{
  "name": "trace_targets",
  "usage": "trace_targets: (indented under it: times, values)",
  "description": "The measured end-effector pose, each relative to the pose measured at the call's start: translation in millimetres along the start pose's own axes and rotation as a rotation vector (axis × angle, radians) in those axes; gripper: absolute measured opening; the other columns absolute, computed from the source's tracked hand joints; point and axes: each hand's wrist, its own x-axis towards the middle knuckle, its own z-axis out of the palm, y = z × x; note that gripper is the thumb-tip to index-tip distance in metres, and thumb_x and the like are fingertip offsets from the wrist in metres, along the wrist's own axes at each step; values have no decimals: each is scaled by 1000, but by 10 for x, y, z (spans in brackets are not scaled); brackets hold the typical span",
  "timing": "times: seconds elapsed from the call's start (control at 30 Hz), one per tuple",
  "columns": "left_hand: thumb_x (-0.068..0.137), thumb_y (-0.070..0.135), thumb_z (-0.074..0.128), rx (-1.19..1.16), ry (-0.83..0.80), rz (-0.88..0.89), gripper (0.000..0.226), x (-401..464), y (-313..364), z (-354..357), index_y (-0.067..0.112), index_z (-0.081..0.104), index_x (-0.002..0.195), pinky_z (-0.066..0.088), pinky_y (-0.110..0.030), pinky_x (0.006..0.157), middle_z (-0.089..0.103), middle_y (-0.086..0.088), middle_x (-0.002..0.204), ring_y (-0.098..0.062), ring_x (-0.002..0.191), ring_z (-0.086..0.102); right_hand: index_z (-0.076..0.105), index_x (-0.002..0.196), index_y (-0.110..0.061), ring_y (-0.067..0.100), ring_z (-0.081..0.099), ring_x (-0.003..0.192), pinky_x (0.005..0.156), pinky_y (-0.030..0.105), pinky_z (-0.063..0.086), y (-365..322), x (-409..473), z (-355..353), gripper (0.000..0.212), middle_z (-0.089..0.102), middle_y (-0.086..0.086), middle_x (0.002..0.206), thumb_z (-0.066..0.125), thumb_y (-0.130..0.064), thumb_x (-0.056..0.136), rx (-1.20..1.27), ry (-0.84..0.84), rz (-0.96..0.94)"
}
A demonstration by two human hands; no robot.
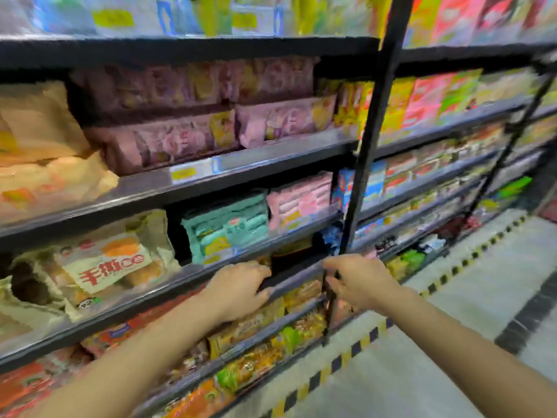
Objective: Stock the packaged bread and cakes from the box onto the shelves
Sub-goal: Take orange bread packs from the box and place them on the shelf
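At the far left, on the upper shelf, tan bread bags (pixel 45 152) lie stacked, and below them a clear bag of bread with red lettering (pixel 105 263) rests on its own dark shelf (pixel 120 306). To the right of that bag sits a teal pack (pixel 229 227), and beside it a pink pack (pixel 301 200); above these, on the next shelf up, more pink bags (pixel 241 125) lie in a row. My left hand (pixel 238 288) reaches in below the teal pack, fingers curled loosely over the front edge of the shelf, at a dark gap where I can just make out a dark package (pixel 289 251); whether my fingers grip anything in there I cannot tell, since the picture is blurred. My right hand (pixel 358 279) is close beside it, fingers bent and nearly pinched together right at the black upright post (pixel 373 140) of the rack, seemingly touching it. Right of the post, further shelves carry yellow, red and green packs (pixel 428 101). Along the rack's foot runs a yellow-and-black striped line (pixel 355 348) on the pale floor (pixel 422 372).
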Motion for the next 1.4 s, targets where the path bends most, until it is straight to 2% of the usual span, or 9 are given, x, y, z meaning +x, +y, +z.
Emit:
trace_targets:
  times: [0.17, 0.33, 0.47, 0.6, 0.8, 0.97, 1.07, 1.27, 1.4]
  values:
    - [87, 53, 23, 55, 85, 297, 57, 650, 1086, -360, 17, 54, 119, 47, -40, 88, 58, -4, 122, -27, 110, 57, 47, 130, -28, 24, 56, 111, 84, 37, 50, 974, -873, -345, 35, 59, 0, 125, 38, -37, 97, 9, 40, 231]
    - [97, 40, 38, 86, 82, 526, 34, 1234, 2428, -381, 18, 53, 119, 44, -34, 81, 58, -2, 116, -23, 107, 55, 50, 126, -26, 21, 58, 108, 83, 38, 51, 2042, -1856, -437, 32, 60, -3, 123, 38, -35, 98, -21, 46, 423]
    - [98, 40, 38, 50, 60, 658, 36, 1759, 3610, -302, 18, 52, 124, 48, -36, 82, 58, -2, 118, -21, 103, 56, 48, 131, -28, 20, 56, 113, 85, 36, 50, 2922, -2671, -467, 37, 58, -5, 128, 39, -38, 96, -46, 26, 591]
    - [98, 43, 39, -6, 22, 794, 40, 2163, 4783, -227, 21, 48, 129, 46, -34, 88, 54, 2, 126, -18, 111, 54, 52, 126, -29, 21, 56, 113, 91, 37, 46, 3656, -3561, -432, 34, 58, -4, 128, 41, -37, 95, -34, 20, 791]
    - [96, 45, 40, -11, -19, 938, 37, 2581, 6145, -200, 23, 51, 125, 47, -38, 92, 55, 1, 126, -20, 110, 55, 57, 113, -35, 21, 61, 99, 68, 31, 41, 4457, -4558, -382, 29, 64, -5, 115, 40, -40, 90, -25, 2, 1028]
    - [96, 41, 43, -47, 10, 1071, 39, 2823, 7125, -282, 21, 50, 129, 45, -31, 91, 55, 0, 129, -18, 113, 54, 59, 104, -32, 15, 60, 88, 65, 30, 46, 4910, -4974, -428, 22, 66, -7, 101, 45, -38, 89, -7, 70, 1163]
    - [96, 40, 45, -45, 14, 1125, 39, 3032, 7652, -230, 21, 50, 129, 44, -27, 86, 56, 1, 128, -16, 110, 55, 54, 113, -32, 10, 55, 85, 64, 27, 44, 5188, -5130, -370, 25, 63, -10, 108, 47, -33, 89, 44, 107, 1236]
    - [94, 39, 47, -80, 4, 1200, 34, 3766, 8527, -252, 23, 54, 124, 49, -29, 90, 58, 2, 125, -15, 109, 56, 50, 125, -30, 17, 54, 114, 86, 35, 46, 6048, -5425, -380, 36, 59, -7, 125, 45, -38, 91, 53, 20, 1393]
    - [94, 42, 46, -66, 15, 1251, 37, 4242, 9032, -265, 23, 52, 126, 50, -32, 90, 58, 2, 124, -16, 109, 56, 49, 128, -29, 16, 53, 116, 92, 36, 46, 6640, -5507, -476, 38, 58, -7, 127, 46, -39, 92, 39, 60, 1449]
